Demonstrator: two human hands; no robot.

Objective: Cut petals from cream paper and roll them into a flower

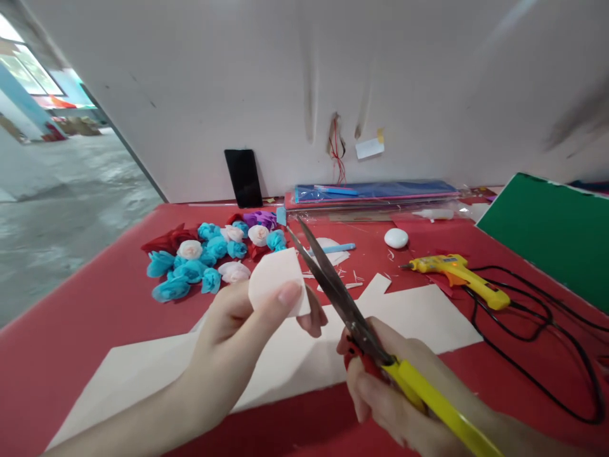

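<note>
In my left hand point(238, 343) a small white piece of card point(271, 279) is pinched, thumb on top. Its left edge is rounded, while the right side has straight edges and a corner. My right hand point(394, 387) grips a pair of scissors point(345, 301) with yellow and red on the handles. The blades point up and left, slightly apart, close to the card's right edge; no card shows between them. Below both hands a long white card sheet point(295, 368) lies on the red table point(266, 438).
Blue, white, red and purple crepe-paper flowers point(204, 260) lie at the left. A yellow glue gun point(457, 276) with a looping black cord is at the right, near a green board point(552, 235). Paper scraps and a white egg-shaped object point(396, 238) sit behind. A phone point(243, 178) leans on the wall.
</note>
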